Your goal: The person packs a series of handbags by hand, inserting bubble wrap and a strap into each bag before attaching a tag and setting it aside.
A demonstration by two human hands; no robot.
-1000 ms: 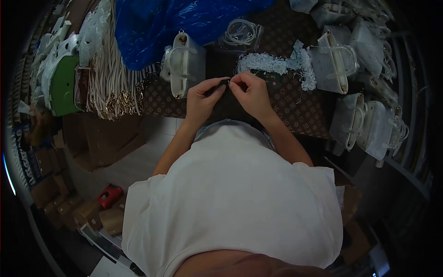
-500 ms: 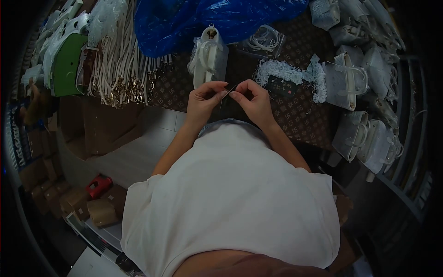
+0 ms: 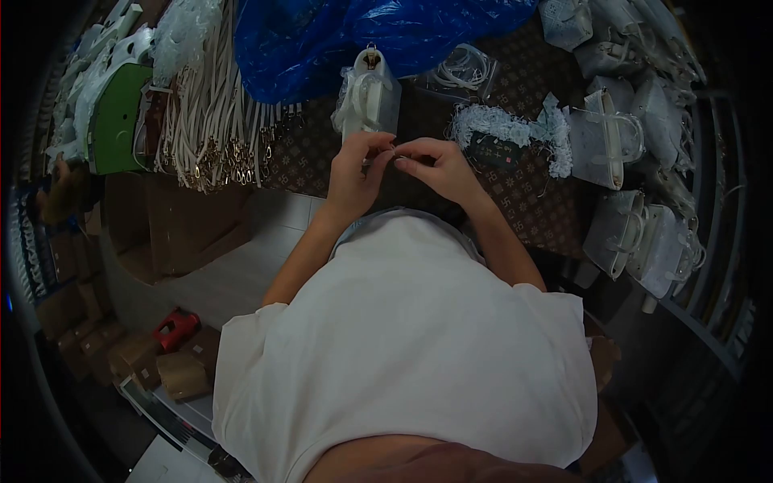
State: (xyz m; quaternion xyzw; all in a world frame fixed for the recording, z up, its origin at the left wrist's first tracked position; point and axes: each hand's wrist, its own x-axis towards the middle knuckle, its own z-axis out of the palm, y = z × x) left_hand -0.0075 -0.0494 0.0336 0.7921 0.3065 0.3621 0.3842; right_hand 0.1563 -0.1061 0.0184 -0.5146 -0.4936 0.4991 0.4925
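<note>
Both hands meet fingertip to fingertip over the near edge of the table. My left hand [image 3: 354, 169] is closed in a pinch on a thin needle-like thing, now mostly hidden by the fingers. The thumb and forefinger of my right hand [image 3: 439, 167] pinch at the same spot; what lies between them is too small to make out. Just beyond the left fingers stands a small white handbag [image 3: 372, 105] with a clear plastic wrap and a metal ring on top. To the right of my hands lie a dark card [image 3: 495, 151] and a frayed, pale fabric strip [image 3: 491, 123].
White straps with gold clasps [image 3: 213, 121] hang at the left, beside a green panel [image 3: 118, 121]. A blue plastic bag [image 3: 354, 48] covers the back. Coiled white cord [image 3: 465, 68] lies behind. Several wrapped handbags [image 3: 596, 145] crowd the right side of the patterned tabletop [image 3: 539, 201].
My fingertips have drawn together, and the right hand has turned flatter. The thin pieces that showed between the fingers are now mostly out of sight.
</note>
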